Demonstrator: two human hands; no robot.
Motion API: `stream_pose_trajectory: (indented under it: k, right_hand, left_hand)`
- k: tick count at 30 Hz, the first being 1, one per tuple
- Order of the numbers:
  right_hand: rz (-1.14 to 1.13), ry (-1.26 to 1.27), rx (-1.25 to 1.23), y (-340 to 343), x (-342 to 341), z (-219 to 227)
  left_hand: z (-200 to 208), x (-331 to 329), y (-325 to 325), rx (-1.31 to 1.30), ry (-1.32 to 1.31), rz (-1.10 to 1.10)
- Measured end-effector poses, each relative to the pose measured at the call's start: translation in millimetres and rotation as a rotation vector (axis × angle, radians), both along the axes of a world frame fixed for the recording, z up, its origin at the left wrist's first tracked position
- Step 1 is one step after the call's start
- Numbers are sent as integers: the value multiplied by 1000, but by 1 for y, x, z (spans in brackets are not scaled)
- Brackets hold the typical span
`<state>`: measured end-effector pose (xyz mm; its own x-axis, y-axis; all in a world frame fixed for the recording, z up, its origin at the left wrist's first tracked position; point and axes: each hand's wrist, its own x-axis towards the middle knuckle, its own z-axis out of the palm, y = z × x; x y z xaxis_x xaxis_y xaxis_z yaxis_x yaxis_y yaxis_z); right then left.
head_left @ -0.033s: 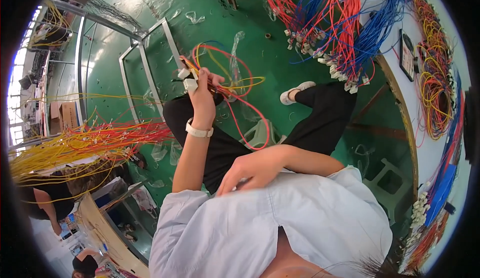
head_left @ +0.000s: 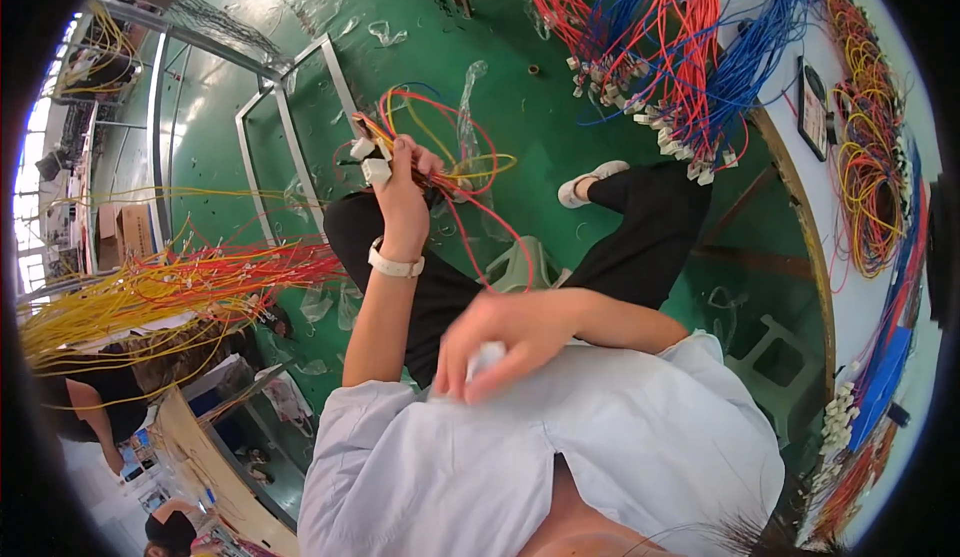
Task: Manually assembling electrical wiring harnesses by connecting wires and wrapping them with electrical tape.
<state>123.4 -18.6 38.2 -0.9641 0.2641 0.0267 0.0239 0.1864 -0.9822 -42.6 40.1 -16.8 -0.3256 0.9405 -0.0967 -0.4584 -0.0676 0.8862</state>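
My left hand (head_left: 405, 192) is closed round a bundle of red, yellow and blue wires (head_left: 455, 137). White plug connectors (head_left: 377, 171) stick out at the thumb side, and the wires loop away to the right over the green floor. A white watch band (head_left: 396, 261) sits on that wrist. My right hand (head_left: 510, 337) is held in front of my light shirt, its fingers curled and partly smeared by motion. A pale patch shows between thumb and fingers, and I cannot make out what it is.
Red and blue wires (head_left: 690, 47) with white connectors hang off the table (head_left: 800, 207) at right, where a phone-like device (head_left: 813, 112) stands. Yellow and red wires (head_left: 190, 292) stretch at left beside a metal frame (head_left: 285, 122). A green stool (head_left: 775, 367) is at lower right. Co-workers sit lower left.
My right hand has moved slightly and its fingers have shifted, so that the pale patch between them shows more. The left hand with the wire bundle has moved a little left.
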Motion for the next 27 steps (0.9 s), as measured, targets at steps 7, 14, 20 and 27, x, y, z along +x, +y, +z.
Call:
stream_pose_trajectory:
  k: [7, 14, 20, 27]
  right_hand:
    - [-693, 165, -951, 76, -27, -90]
    - [-834, 541, -794, 72, -3, -51]
    - [-726, 403, 682, 68, -11, -53]
    - [-1000, 203, -862, 89, 3, -82]
  left_hand:
    - [33, 19, -18, -139, -306, -360]
    - [8, 13, -17, -174, -302, -85]
    - [-2, 5, -9, -315, -285, -219]
    - [-38, 41, -21, -393, -268, -252]
